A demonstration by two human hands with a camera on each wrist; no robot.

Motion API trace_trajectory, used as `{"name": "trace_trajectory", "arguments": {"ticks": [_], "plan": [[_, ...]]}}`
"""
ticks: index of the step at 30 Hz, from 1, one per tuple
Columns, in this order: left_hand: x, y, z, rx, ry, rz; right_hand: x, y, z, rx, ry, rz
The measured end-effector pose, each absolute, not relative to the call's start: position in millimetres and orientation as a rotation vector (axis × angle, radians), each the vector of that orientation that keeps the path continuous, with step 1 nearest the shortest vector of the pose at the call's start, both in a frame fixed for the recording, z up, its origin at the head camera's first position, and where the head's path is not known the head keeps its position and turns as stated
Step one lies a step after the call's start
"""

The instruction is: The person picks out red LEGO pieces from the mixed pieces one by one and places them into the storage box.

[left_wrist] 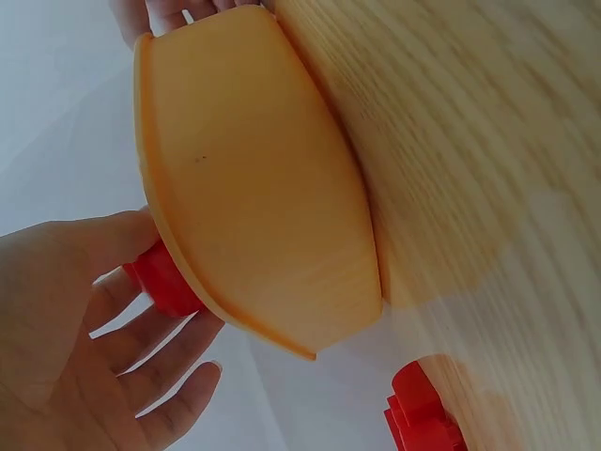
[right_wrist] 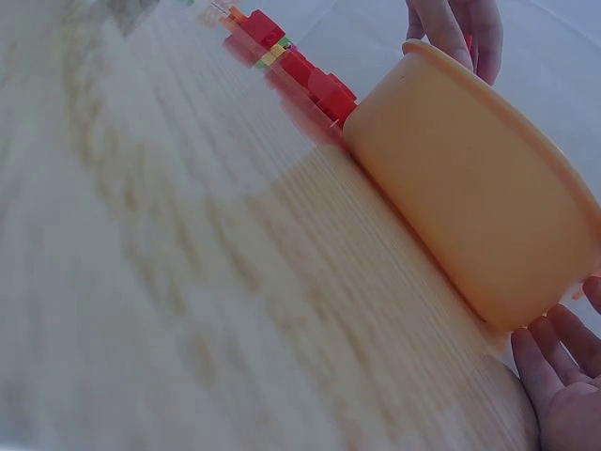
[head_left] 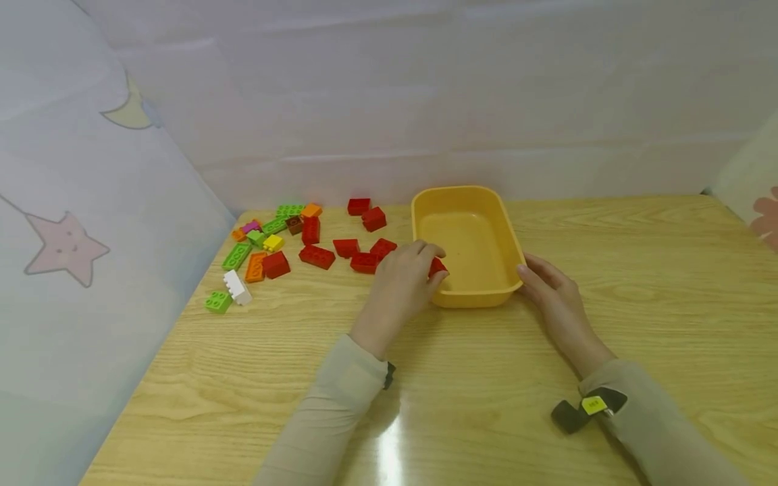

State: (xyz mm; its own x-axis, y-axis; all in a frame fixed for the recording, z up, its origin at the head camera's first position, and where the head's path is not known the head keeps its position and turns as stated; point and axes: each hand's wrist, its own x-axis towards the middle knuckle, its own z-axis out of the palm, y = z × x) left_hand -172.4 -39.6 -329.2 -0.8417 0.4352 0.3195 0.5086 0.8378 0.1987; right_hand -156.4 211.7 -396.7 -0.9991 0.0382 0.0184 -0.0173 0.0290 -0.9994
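A yellow plastic bin (head_left: 469, 300) stands on the wooden table, open side up. At its left front rim my left hand (head_left: 406, 278) pinches a red toy brick (head_left: 437, 267) between thumb and fingers. In the left wrist view the same brick (left_wrist: 167, 280) shows between the fingers, partly hidden by the bin's rim. My right hand (head_left: 558, 304) holds the bin's right front corner, thumb at the rim and fingers along the outer wall. The right wrist view shows those fingertips (right_wrist: 537, 349) against the bin's side (right_wrist: 470, 178).
Several red bricks (head_left: 317, 256) lie left of the bin. Farther left is a cluster with green bricks (head_left: 236, 256), a yellow brick (head_left: 273, 243), orange bricks (head_left: 256, 267) and a white brick (head_left: 237, 287). A pale cloth wall (head_left: 389, 101) rises behind the table (head_left: 474, 391).
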Motion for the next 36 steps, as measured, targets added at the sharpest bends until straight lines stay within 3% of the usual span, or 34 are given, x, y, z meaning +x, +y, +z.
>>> {"name": "trace_trajectory", "arguments": {"ticks": [36], "plan": [[-179, -50, -327, -0.601, -2.809, -0.409, -157, 213, -399, -0.002, -2.243, 2.147]]}}
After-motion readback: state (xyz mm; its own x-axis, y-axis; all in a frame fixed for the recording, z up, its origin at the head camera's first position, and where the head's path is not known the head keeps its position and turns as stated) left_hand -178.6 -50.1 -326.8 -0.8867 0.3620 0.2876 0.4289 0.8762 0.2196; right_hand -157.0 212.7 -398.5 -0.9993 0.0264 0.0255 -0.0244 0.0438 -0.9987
